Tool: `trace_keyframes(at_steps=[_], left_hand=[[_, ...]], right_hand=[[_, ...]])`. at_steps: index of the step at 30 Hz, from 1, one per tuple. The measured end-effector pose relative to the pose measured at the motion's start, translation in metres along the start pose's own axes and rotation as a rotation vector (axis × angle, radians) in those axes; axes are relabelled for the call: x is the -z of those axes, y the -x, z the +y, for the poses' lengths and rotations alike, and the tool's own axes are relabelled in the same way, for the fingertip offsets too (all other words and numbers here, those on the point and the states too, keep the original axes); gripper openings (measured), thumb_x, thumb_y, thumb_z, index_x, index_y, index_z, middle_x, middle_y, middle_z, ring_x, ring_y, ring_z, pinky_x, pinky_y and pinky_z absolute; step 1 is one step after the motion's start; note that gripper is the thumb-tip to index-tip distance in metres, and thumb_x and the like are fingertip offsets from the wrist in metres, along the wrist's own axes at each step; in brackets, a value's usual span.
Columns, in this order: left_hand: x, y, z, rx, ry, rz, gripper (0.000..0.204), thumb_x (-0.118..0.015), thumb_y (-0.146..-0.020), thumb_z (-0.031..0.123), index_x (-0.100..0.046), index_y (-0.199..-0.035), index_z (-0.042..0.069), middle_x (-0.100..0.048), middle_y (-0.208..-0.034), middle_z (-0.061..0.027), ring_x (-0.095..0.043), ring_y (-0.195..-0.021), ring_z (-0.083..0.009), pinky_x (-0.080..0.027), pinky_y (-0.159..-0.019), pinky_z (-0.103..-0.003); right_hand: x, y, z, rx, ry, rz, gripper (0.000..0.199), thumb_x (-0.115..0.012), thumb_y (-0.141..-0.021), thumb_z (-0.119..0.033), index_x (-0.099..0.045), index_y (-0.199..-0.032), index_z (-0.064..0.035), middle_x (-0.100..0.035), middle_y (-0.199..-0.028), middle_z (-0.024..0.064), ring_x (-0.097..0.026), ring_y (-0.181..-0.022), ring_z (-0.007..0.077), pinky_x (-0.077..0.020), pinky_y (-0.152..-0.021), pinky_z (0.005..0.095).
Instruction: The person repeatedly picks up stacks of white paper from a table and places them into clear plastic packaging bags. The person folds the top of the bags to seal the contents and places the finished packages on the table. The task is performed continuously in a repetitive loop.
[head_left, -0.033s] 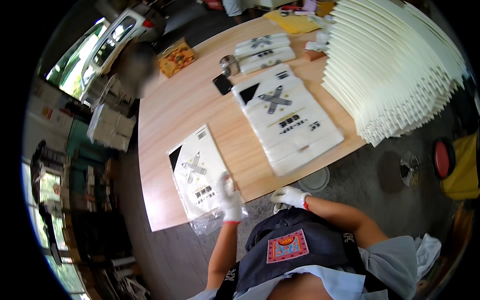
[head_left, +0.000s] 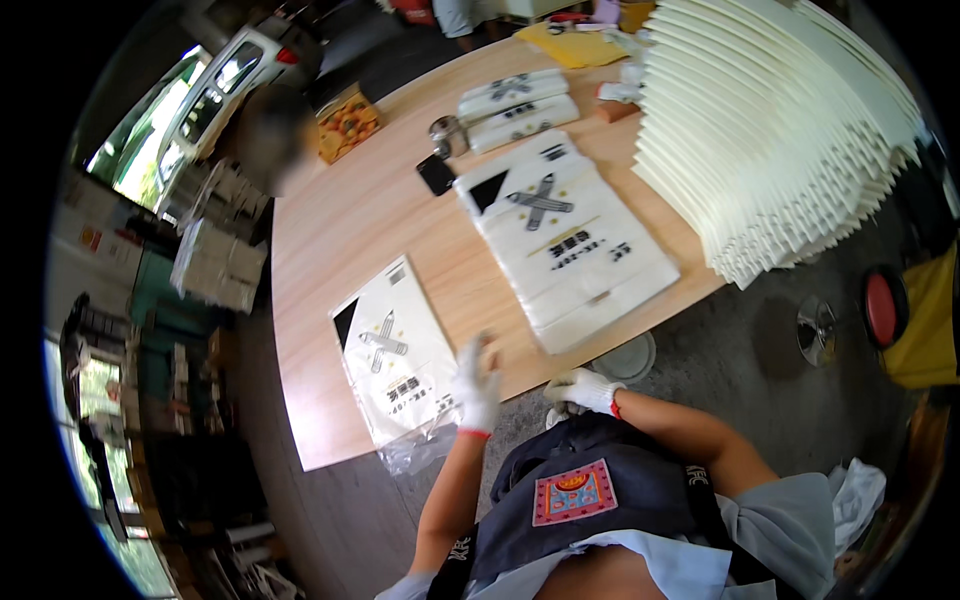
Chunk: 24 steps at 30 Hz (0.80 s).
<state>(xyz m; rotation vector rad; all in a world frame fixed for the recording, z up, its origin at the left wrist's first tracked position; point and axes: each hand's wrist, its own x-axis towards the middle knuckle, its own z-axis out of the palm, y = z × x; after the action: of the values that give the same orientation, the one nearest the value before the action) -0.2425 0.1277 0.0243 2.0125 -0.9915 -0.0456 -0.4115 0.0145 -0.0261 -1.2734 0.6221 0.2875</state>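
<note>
A flat white packet (head_left: 385,350) with a crossed-pencils print lies on the near left of the table. Its loose clear plastic end (head_left: 418,450) hangs over the front edge. My left hand (head_left: 476,388), in a white glove with bare fingertips, is beside the packet's lower right edge, fingers apart and holding nothing visible. In front of my apron, near the table edge, my gloved right hand (head_left: 582,390) has bent fingers; what lies under them is hidden. A pile of printed plastic bags (head_left: 570,240) sits flat to the right of the packet.
A tall fanned stack of white sheets (head_left: 770,140) fills the right side. Farther back are rolled printed bags (head_left: 515,108), a metal cup (head_left: 449,136), a black phone-like slab (head_left: 436,174), a box of orange items (head_left: 348,125) and a yellow envelope (head_left: 570,45). A stool (head_left: 817,325) stands right.
My left hand has moved right, off the packet's printed face to beside its edge, and its fingers have spread. My right hand has stayed nearly in place.
</note>
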Motion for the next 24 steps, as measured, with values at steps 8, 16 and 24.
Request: trace_keyframes(at_steps=[8, 16, 24], left_hand=[[-0.168, -0.071, 0.08, -0.248, -0.388, -0.636, 0.026, -0.065, -0.076, 0.028, -0.066, -0.097, 0.014, -0.064, -0.103, -0.0092, -0.058, -0.101, -0.026, -0.047, -0.08, -0.039], [-0.174, -0.114, 0.05, 0.146, 0.276, -0.906, 0.019, -0.06, -0.081, 0.021, -0.067, -0.092, 0.008, -0.066, -0.09, -0.0085, -0.06, -0.09, -0.0198, -0.045, -0.079, -0.032], [-0.143, -0.142, 0.079, 0.112, 0.283, -0.955, 0.019, -0.06, -0.084, 0.02, -0.063, -0.086, 0.002, -0.061, -0.077, -0.0017, -0.053, -0.076, -0.0112, -0.043, -0.073, -0.028]], right_hand=[[0.043, 0.069, 0.034, 0.075, -0.323, 0.357, 0.028, -0.06, -0.087, -0.032, -0.06, -0.097, -0.0059, -0.062, -0.075, 0.0032, -0.052, -0.056, 0.0082, -0.0415, -0.049, 0.0221], [0.094, 0.065, 0.027, 0.212, -0.504, 0.435, 0.026, -0.059, -0.088, -0.03, -0.062, -0.095, -0.0049, -0.061, -0.073, 0.0038, -0.049, -0.052, 0.007, -0.0386, -0.044, 0.0207], [0.127, 0.026, -0.053, 0.04, -0.493, 0.235, 0.045, -0.06, -0.084, -0.048, -0.058, -0.105, -0.0083, -0.061, -0.088, 0.0031, -0.054, -0.06, 0.0081, -0.0428, -0.05, 0.022]])
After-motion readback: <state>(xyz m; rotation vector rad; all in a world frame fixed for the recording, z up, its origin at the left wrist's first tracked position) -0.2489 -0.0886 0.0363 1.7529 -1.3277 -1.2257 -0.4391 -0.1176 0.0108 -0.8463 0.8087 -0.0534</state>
